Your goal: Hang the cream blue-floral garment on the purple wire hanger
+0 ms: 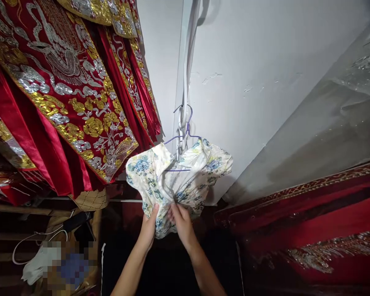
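A white shirt with a blue and yellow floral print [144, 164] hangs on a purple hanger [188, 130], whose hook is at a white strip on the wall. Its collar and upper front lie parted. My left hand [149, 224] grips the shirt's left edge low down, thumb on the front and the other fingers hidden behind the cloth. My right hand [180, 220] is closed on the front opening of the shirt, its fingers curled and pinching the fabric edge. The shirt's lower part is bunched between both hands.
Red garments with gold and silver embroidery [92, 98] hang at the left. More red decorated fabric [296, 218] is at the right under clear plastic [357, 82]. A wooden rack [21, 210] with a white cable [18, 246] and a white bag [38, 263] stands at lower left.
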Demonstrator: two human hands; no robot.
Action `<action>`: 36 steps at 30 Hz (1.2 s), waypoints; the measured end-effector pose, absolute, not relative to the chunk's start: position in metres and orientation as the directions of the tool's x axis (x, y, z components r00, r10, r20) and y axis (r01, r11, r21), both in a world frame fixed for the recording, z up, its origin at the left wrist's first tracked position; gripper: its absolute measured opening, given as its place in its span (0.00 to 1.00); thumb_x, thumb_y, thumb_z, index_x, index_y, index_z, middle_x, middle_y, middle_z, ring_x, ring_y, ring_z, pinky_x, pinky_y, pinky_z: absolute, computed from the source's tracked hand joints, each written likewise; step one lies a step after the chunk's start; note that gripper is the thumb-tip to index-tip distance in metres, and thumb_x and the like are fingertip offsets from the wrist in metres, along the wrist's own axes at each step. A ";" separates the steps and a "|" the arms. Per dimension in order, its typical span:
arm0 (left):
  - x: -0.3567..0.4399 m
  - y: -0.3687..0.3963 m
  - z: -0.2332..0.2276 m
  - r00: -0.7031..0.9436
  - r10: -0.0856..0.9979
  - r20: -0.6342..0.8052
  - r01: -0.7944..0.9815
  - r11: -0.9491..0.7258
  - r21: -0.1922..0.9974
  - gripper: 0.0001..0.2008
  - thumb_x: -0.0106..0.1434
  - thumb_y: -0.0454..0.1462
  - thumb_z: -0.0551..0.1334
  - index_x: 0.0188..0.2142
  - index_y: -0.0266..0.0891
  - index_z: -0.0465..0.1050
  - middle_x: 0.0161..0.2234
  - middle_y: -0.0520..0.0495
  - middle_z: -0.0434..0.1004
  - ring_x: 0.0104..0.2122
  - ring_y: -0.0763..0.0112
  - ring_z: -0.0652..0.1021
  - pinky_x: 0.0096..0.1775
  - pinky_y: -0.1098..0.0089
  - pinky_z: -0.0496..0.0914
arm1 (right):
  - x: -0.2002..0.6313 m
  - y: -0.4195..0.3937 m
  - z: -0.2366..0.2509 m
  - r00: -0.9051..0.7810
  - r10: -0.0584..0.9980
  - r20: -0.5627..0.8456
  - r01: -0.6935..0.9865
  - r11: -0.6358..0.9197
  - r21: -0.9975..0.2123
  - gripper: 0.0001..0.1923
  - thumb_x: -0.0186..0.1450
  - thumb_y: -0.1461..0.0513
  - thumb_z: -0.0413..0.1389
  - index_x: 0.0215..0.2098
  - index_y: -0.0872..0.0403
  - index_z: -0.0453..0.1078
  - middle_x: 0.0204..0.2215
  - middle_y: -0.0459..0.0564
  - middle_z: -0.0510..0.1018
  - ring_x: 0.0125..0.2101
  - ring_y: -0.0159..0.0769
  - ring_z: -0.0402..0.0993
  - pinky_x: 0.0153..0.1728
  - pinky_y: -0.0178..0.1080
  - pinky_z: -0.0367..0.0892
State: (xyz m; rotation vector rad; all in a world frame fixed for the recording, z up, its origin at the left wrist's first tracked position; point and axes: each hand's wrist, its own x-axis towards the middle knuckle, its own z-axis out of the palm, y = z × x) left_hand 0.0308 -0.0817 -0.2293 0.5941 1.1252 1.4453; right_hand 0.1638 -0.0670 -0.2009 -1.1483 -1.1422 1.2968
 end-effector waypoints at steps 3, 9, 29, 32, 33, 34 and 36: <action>0.030 -0.083 -0.224 -0.189 0.951 -0.243 -0.474 0.129 0.871 0.32 0.62 0.50 0.67 0.62 0.44 0.67 0.60 0.40 0.72 0.61 0.54 0.72 0.63 0.57 0.65 | 0.151 -0.071 -0.211 -0.123 0.991 -0.042 -0.132 -0.058 -0.990 0.25 0.65 0.41 0.54 0.26 0.52 0.67 0.21 0.46 0.69 0.23 0.35 0.65 0.26 0.38 0.60; 0.024 -0.090 -0.214 -0.160 0.943 -0.291 -0.507 0.174 0.844 0.33 0.60 0.50 0.69 0.62 0.45 0.67 0.58 0.40 0.74 0.62 0.54 0.71 0.64 0.56 0.63 | 0.171 -0.064 -0.197 -0.114 0.992 -0.051 -0.109 -0.063 -0.992 0.19 0.67 0.46 0.54 0.29 0.51 0.65 0.21 0.45 0.72 0.22 0.34 0.63 0.25 0.37 0.58; 0.073 -0.083 -0.216 -0.063 0.911 0.408 0.371 -0.358 0.857 0.04 0.66 0.34 0.57 0.41 0.42 0.67 0.39 0.44 0.71 0.42 0.60 0.74 0.45 0.62 0.69 | 0.190 -0.076 -0.172 -0.170 0.973 -0.158 -0.119 -0.179 -0.977 0.15 0.59 0.56 0.53 0.18 0.53 0.71 0.08 0.45 0.68 0.10 0.28 0.53 0.16 0.34 0.47; 0.082 -0.071 -0.208 0.046 0.912 0.408 0.368 -0.395 0.842 0.06 0.67 0.34 0.54 0.32 0.42 0.64 0.32 0.47 0.68 0.35 0.63 0.72 0.39 0.66 0.68 | 0.203 -0.050 -0.136 -0.010 1.000 -0.026 -0.137 -0.027 -0.990 0.16 0.59 0.55 0.53 0.17 0.52 0.71 0.08 0.45 0.67 0.11 0.28 0.52 0.15 0.34 0.46; 0.084 -0.066 -0.206 0.098 0.906 0.411 0.386 -0.415 0.824 0.07 0.68 0.34 0.54 0.32 0.42 0.64 0.33 0.46 0.67 0.36 0.63 0.72 0.40 0.66 0.67 | 0.207 -0.036 -0.118 0.043 0.999 0.014 -0.150 0.021 -0.988 0.15 0.59 0.55 0.54 0.18 0.53 0.71 0.09 0.45 0.68 0.12 0.28 0.53 0.15 0.34 0.47; 0.085 -0.062 -0.203 0.155 0.900 0.407 0.412 -0.433 0.801 0.07 0.68 0.34 0.53 0.32 0.41 0.65 0.33 0.46 0.68 0.36 0.63 0.72 0.41 0.66 0.67 | 0.211 -0.021 -0.098 0.080 0.996 0.038 -0.165 0.051 -0.985 0.15 0.59 0.56 0.54 0.18 0.53 0.71 0.09 0.45 0.67 0.12 0.28 0.52 0.15 0.34 0.46; 0.087 -0.052 -0.198 0.261 0.890 0.373 0.490 -0.455 0.743 0.07 0.68 0.33 0.53 0.33 0.41 0.66 0.34 0.45 0.68 0.36 0.63 0.73 0.40 0.66 0.67 | 0.216 0.006 -0.057 0.102 0.990 0.092 -0.197 0.111 -0.974 0.13 0.58 0.57 0.54 0.20 0.55 0.71 0.13 0.46 0.70 0.13 0.26 0.55 0.16 0.33 0.48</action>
